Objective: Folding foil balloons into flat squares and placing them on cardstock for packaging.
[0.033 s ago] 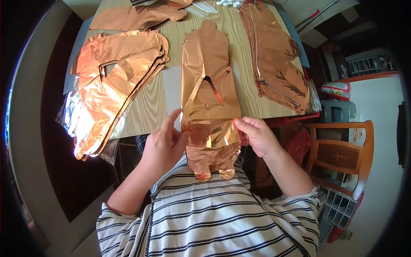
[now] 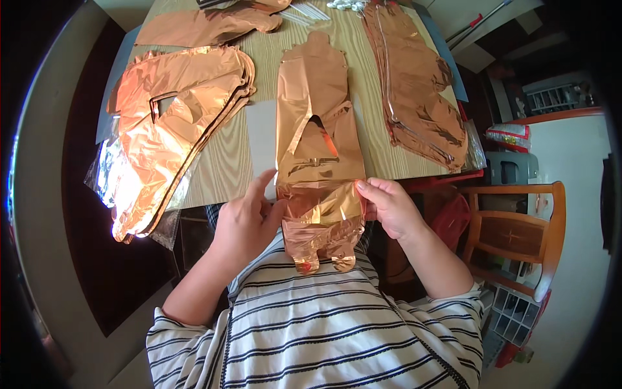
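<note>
A flat, uninflated copper-coloured foil balloon (image 2: 317, 139) with a triangular opening lies lengthwise in front of me. Its upper part rests on the table, while its creased lower end hangs over the near edge against my striped shirt. My right hand (image 2: 391, 206) pinches the balloon's right edge between thumb and fingers. On the opposite edge, my left hand (image 2: 245, 217) has its thumb against the foil and its index finger stretched along the side. The left hand's other fingers are curled and partly hidden.
A stack of similar foil balloons (image 2: 175, 123) overhangs the table (image 2: 217, 178) at left, above clear plastic. More foil (image 2: 418, 84) is piled at right. White sticks (image 2: 310, 11) lie at the far edge. A wooden chair (image 2: 512, 236) stands to the right.
The balloon's upper part has shifted very slightly to the right, and its foil creases differently below the opening. Both hands stay almost in place.
</note>
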Available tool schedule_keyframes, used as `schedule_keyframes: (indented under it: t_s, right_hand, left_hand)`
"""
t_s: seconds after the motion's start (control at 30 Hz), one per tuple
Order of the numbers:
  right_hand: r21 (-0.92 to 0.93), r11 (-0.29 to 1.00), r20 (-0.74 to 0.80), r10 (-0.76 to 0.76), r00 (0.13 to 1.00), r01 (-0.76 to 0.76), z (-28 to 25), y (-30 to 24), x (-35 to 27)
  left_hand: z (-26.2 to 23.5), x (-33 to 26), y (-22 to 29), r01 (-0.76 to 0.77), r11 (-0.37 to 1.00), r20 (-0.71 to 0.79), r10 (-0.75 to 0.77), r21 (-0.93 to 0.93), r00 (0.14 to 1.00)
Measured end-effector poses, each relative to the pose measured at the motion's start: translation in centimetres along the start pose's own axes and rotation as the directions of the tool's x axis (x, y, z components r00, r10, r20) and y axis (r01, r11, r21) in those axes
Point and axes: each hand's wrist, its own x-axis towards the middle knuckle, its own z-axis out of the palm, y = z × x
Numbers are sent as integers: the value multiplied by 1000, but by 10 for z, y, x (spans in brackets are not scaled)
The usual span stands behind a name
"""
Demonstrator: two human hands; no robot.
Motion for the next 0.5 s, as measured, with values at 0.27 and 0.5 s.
schedule_keyframes:
  t_s: [0.27, 0.5]
  right_hand:
    - [78, 993, 23, 87, 996, -88, 8, 12, 1]
    - [-662, 744, -36, -149, 988, 88, -9, 20, 12]
  left_hand:
    - [3, 34, -23, -601, 719, -207, 684, 348, 699]
    - [18, 40, -43, -663, 657, -119, 737, 359, 666]
